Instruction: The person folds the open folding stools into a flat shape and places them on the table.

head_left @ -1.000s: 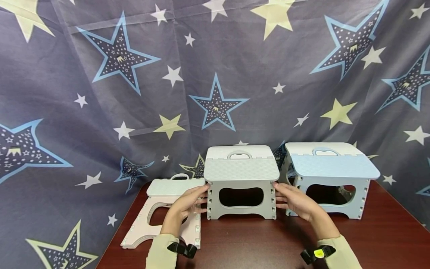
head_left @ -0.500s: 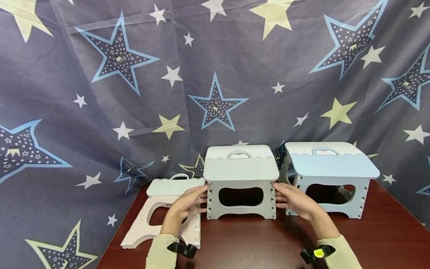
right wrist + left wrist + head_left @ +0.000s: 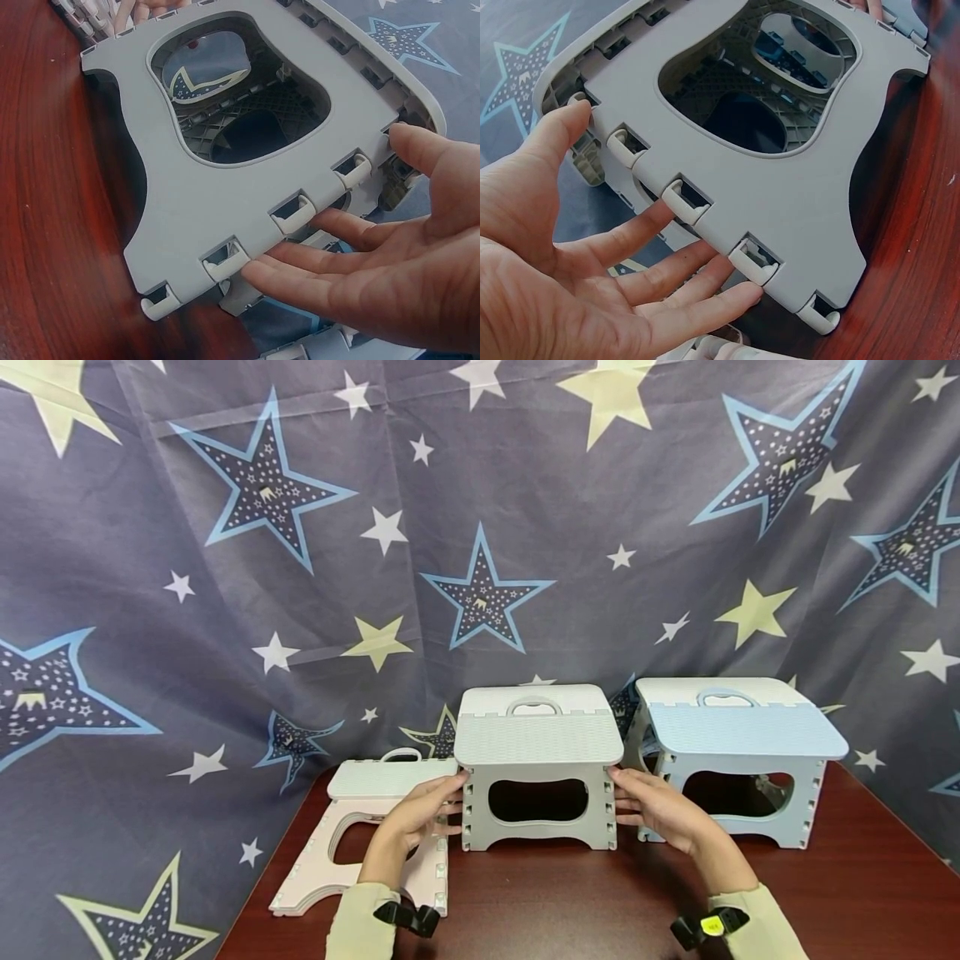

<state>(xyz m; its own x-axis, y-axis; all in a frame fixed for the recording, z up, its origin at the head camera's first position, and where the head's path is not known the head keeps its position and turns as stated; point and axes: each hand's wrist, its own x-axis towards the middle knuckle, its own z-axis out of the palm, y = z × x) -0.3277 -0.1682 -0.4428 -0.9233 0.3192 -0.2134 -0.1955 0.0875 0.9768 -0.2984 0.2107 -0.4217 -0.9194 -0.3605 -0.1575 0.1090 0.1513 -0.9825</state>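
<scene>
A grey folding step stool [image 3: 537, 806] stands unfolded on the table between the two hands, its white-and-grey top carrying a small handle. My left hand [image 3: 420, 810] touches its left side; in the left wrist view the thumb sits at the upper corner and the spread fingers [image 3: 697, 315] lie along the hinged edge. On the opposite side my right hand [image 3: 660, 806] rests its thumb near the top corner, while in the right wrist view its extended fingers [image 3: 300, 285] touch the hinge row. Through the oval cut-out the stool's hollow inside shows.
A pink folding stool [image 3: 420, 868] with a white top lies folded flat at the left, partly behind the left hand. To the right stands an unfolded blue stool [image 3: 750, 731], close beside the right hand. A starry grey cloth [image 3: 525, 485] hangs behind the dark red table [image 3: 555, 910].
</scene>
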